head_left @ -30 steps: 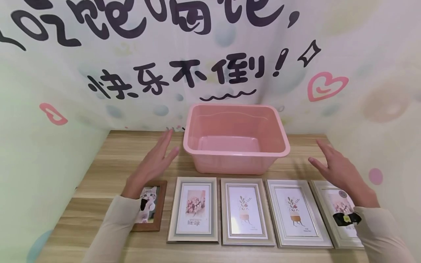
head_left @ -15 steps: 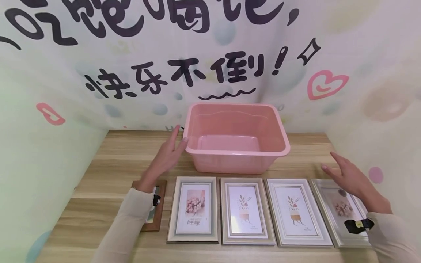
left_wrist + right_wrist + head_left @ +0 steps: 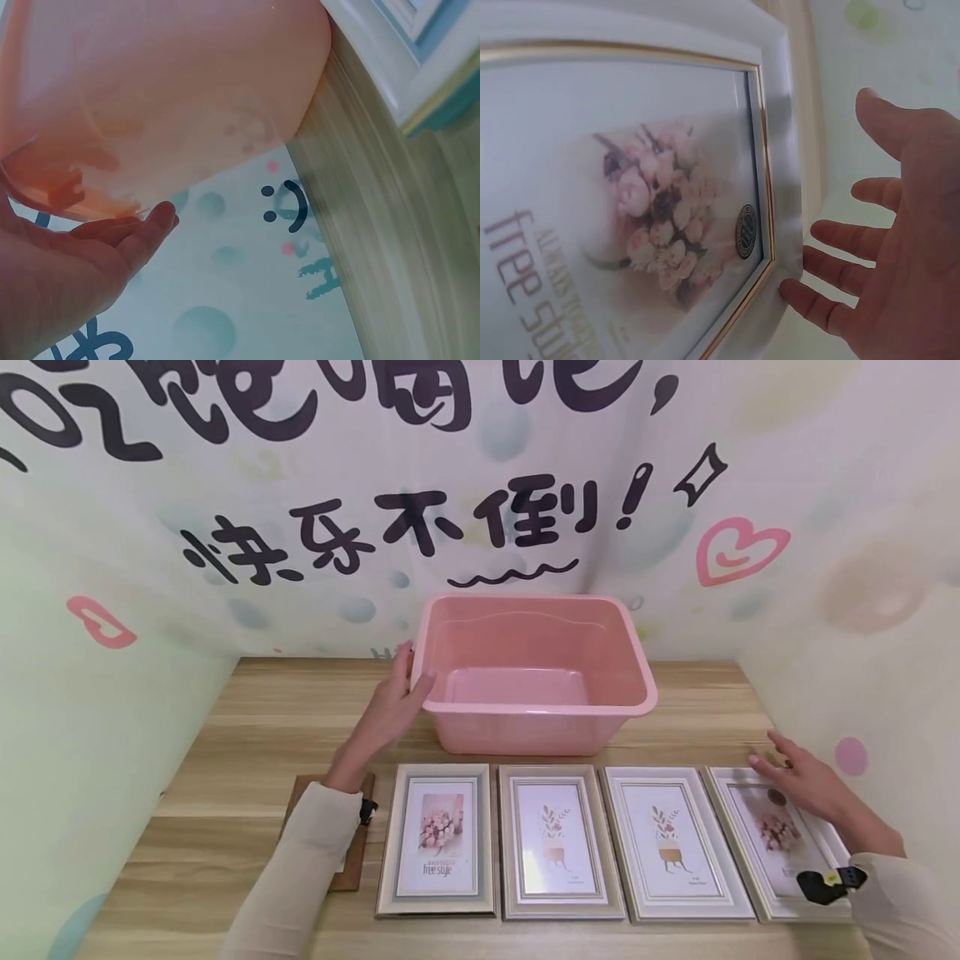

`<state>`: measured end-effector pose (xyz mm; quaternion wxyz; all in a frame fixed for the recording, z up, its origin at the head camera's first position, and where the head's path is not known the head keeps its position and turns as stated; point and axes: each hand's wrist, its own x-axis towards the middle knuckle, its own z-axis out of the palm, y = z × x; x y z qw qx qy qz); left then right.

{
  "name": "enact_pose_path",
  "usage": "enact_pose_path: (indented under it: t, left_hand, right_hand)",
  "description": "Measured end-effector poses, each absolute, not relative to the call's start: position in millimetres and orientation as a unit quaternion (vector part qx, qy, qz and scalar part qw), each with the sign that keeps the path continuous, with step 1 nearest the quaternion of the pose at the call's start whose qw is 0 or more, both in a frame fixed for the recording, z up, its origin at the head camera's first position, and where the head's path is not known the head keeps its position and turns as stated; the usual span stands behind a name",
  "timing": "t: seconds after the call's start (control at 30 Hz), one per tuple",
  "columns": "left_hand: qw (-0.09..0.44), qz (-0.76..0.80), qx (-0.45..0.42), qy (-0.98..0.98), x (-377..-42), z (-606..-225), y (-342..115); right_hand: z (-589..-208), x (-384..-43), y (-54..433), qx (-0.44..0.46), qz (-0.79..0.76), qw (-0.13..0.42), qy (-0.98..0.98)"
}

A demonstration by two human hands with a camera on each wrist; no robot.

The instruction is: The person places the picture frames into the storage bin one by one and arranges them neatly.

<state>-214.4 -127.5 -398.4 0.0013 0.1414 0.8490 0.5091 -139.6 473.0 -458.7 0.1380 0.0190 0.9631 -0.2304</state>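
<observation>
My left hand [image 3: 392, 706] is at the left rim of a pink plastic basin [image 3: 525, 735], its fingers fairly straight and the thumb overlapping the rim in the head view. In the left wrist view, the fingertips lie right by the edge of the basin [image 3: 195, 97]. My right hand [image 3: 817, 785] reaches over the upper right corner of the rightmost white picture frame [image 3: 757, 889], which has a pink flower print. Its fingers are spread, with one fingertip at the border of that frame [image 3: 780, 150] in the right wrist view.
Other picture frames lie in a row on the wooden table [image 3: 202, 768]: a white flower-print frame [image 3: 388, 843], a champagne frame [image 3: 510, 860], a white plant-print frame [image 3: 626, 860]. My left forearm partly covers a brown frame [image 3: 352, 860]. A printed cloth [image 3: 315, 618] hangs behind.
My left hand has moved right, up to the basin's left rim. The right hand has moved right and toward me, lower over the rightmost frame. The basin and frames stay in place.
</observation>
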Motion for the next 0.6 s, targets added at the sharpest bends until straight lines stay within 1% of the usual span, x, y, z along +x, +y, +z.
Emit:
enact_pose_path:
  t: [0.07, 0.27, 0.47, 0.6]
  left_hand:
    - [0.005, 0.509, 0.134, 0.850, -215, -398, -126]
    - [0.029, 0.507, 0.110, 0.854, -214, -398, -122]
    - [0.040, 0.520, 0.106, 0.846, -215, -399, -121]
    - [0.046, 0.528, 0.104, 0.842, -216, -399, -121]
  right_hand:
    - [-460, -139, 476, 0.026, -0.225, 0.143, 0.964]
    - [-466, -137, 490, 0.018, -0.205, 0.127, 0.970]
    - [-473, -134, 498, 0.036, -0.206, 0.163, 0.964]
    - [-474, -134, 499, 0.026, -0.198, 0.155, 0.968]
